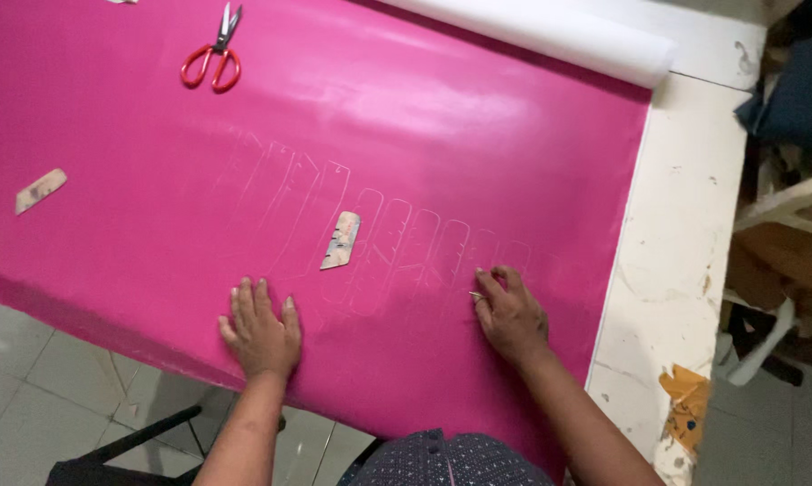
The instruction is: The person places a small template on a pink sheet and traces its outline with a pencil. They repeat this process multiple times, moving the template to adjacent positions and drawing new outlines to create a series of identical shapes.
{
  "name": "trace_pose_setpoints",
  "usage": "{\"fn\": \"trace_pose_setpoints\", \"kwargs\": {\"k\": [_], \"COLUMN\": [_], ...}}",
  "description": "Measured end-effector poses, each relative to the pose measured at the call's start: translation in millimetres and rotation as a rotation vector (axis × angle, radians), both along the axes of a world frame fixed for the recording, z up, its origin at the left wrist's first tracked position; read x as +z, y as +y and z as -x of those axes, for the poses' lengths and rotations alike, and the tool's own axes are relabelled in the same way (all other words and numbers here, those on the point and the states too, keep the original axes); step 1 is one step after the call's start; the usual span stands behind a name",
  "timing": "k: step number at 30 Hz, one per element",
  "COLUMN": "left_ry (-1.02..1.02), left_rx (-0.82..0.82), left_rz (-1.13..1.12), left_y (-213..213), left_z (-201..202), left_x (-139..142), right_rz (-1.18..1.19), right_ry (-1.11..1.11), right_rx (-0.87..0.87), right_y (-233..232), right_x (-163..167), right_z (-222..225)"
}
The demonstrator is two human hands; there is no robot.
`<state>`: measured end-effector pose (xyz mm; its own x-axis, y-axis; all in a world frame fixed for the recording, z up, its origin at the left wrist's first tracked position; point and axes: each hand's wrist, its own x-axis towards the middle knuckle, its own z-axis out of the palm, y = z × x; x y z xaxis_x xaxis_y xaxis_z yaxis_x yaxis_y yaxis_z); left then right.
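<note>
— Where were the hands? 
— The left hand [262, 331] lay flat and spread on the pink sheet [478, 153]; the right hand [511, 315] pinched a small marker, its tip on the faint traced outlines [397, 252], near the sheet's front edge.
— What worried you?
— The sheet overhung the surface [676, 261]; it might have slid and skewed a line; the loose template [341, 240] beside the outlines could have shifted too.

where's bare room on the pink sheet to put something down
Free: the wide stretch between the red scissors and the white roll, and the left area around the far template. Crowded: the traced outlines by the near template, left hand and right hand.
</note>
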<state>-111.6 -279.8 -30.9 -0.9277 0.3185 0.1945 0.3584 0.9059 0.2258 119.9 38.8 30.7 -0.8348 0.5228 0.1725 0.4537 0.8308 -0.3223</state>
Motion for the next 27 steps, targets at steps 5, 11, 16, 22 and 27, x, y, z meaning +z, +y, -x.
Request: {"fn": "trace_pose_setpoints", "kwargs": {"k": [5,11,16,22,27], "left_ry": [-0.057,-0.099,-0.086,-0.067,-0.025], "left_rx": [0.040,0.080,0.078,0.083,0.031], "left_rz": [0.006,0.007,0.044,0.033,0.010], "left_y": [5,11,12,9,4], "left_z": [-4,-7,-6,-7,-7], "left_x": [3,15,14,9,13], "right_rz": [0.078,0.135,0.111,0.370,0.648], "right_ry": [-0.052,-0.136,-0.132,0.154,0.205], "right_rx": [-0.074,0.031,0.090,0.317,0.186], "right_y": [-2,-18,-36,-46,-26], "right_x": [2,7,17,5,-17], "right_z": [14,64,90,84,41]}}
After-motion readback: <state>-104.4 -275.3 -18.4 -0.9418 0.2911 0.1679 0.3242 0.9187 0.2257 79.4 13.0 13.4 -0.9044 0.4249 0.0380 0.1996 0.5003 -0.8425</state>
